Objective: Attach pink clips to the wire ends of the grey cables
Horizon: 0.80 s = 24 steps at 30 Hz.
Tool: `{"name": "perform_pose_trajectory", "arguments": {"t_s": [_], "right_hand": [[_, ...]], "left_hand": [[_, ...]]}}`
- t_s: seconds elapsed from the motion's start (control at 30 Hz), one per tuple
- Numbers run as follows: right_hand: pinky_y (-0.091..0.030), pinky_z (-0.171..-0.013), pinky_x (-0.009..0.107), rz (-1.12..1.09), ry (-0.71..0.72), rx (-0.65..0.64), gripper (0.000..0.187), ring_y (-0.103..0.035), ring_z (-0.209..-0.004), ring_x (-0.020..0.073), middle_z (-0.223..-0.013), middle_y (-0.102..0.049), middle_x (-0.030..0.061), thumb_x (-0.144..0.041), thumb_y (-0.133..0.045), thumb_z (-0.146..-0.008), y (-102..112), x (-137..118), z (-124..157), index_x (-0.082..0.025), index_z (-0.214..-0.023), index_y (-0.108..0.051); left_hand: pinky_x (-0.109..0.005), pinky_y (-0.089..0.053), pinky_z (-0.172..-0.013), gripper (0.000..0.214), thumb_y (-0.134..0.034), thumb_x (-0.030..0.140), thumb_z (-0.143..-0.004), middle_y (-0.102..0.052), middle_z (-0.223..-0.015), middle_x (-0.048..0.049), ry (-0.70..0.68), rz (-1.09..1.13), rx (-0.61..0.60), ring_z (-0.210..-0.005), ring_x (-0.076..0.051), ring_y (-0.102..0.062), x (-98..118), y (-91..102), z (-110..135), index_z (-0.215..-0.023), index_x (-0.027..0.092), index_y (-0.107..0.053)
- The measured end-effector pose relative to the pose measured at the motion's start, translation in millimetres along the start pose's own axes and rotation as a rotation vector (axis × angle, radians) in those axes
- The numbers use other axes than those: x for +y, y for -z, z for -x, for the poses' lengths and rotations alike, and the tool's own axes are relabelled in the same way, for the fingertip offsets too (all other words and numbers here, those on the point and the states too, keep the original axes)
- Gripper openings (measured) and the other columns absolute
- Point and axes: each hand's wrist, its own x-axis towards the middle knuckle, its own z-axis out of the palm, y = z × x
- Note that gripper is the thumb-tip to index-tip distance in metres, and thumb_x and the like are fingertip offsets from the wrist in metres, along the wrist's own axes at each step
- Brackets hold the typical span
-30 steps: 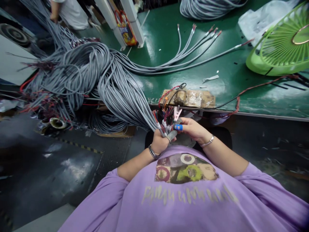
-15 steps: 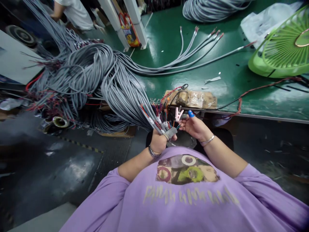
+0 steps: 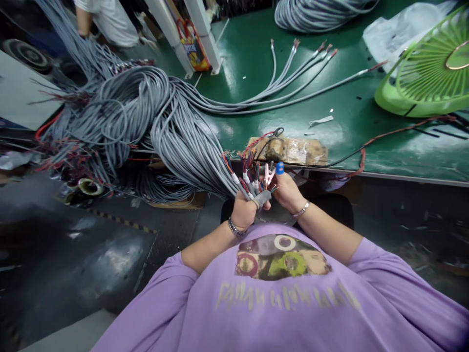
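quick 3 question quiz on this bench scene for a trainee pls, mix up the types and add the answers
1. Which hand grips the grey cables close to the ends where coloured wires stick out?

2. True or false: the green fan is at the right side of the picture, farther from the hands than the wooden block is.

3. What colour is the cover on one digit of the right hand?
a) yellow
b) blue
c) white

Key:
1. The left hand
2. True
3. b) blue
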Motion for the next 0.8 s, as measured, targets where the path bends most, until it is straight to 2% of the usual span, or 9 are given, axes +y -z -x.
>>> {"name": "perform_pose_trajectory", "arguments": {"t_s": [0.07, 0.13, 0.3, 0.5, 0.67, 0.8], "right_hand": [[-0.044, -0.055, 0.031, 0.078, 0.145, 0.106, 0.061, -0.062, -0.069, 0.0208, -0.067, -0.068, 0.0051, -0.079, -0.058, -0.071, 1, 1, 0, -0.022, -0.087, -0.071], [-0.044, -0.055, 0.030, 0.080, 0.193, 0.145, 0.061, -0.062, -0.069, 0.0200, -0.068, -0.068, 0.0053, -0.079, -0.058, -0.071, 1, 2, -1, -0.021, -0.085, -0.070], [-0.046, -0.054, 0.030, -0.101, 0.017, 0.062, 0.068, -0.061, -0.064, 0.0183, -0.070, -0.068, 0.0046, -0.082, -0.055, -0.070, 0, 1, -7, -0.019, -0.094, -0.068], [-0.047, -0.058, 0.030, -0.174, -0.004, 0.000, 0.066, -0.062, -0.067, 0.0181, -0.068, -0.066, 0.0024, -0.080, -0.057, -0.071, -1, -1, -9, -0.021, -0.101, -0.066], [-0.046, -0.056, 0.027, -0.232, -0.059, 0.014, 0.061, -0.057, -0.061, 0.0141, -0.073, -0.067, 0.0024, -0.079, -0.053, -0.074, 4, -2, -2, -0.021, -0.086, -0.067], [-0.045, -0.052, 0.024, -0.208, -0.094, -0.059, 0.065, -0.053, -0.056, 0.0114, -0.072, -0.066, 0.0033, -0.081, -0.048, -0.076, 13, -6, 8, -0.019, -0.080, -0.067]], "left_hand": [[-0.024, -0.046, -0.046, 0.032, -0.077, 0.041, -0.070, -0.062, -0.051, -0.0018, -0.004, 0.003, -0.006, -0.044, -0.011, -0.055, -1, 0.5, 0, -0.057, 0.015, -0.064], [-0.024, -0.046, -0.046, 0.031, -0.078, 0.041, -0.070, -0.062, -0.051, -0.0016, -0.004, 0.011, -0.014, -0.043, -0.011, -0.055, -2, 0.8, 0, -0.058, 0.015, -0.064], [-0.024, -0.046, -0.046, 0.032, -0.077, 0.043, -0.069, -0.063, -0.051, -0.0015, 0.026, -0.001, -0.025, -0.043, -0.011, -0.055, -2, 1.2, -1, -0.061, 0.015, -0.065], [-0.024, -0.046, -0.046, 0.033, -0.077, 0.043, -0.070, -0.062, -0.050, -0.0015, 0.012, -0.035, -0.022, -0.043, -0.011, -0.055, -3, 1.6, -1, -0.059, 0.015, -0.064], [-0.024, -0.047, -0.047, 0.032, -0.076, 0.042, -0.070, -0.063, -0.051, -0.0015, -0.014, -0.013, -0.028, -0.043, -0.011, -0.055, 0, 3.3, 2, -0.058, 0.015, -0.064], [-0.023, -0.046, -0.047, 0.031, -0.077, 0.039, -0.070, -0.063, -0.051, -0.0017, -0.037, 0.003, 0.000, -0.044, -0.010, -0.056, -1, 6.7, 8, -0.056, 0.015, -0.065]]}}
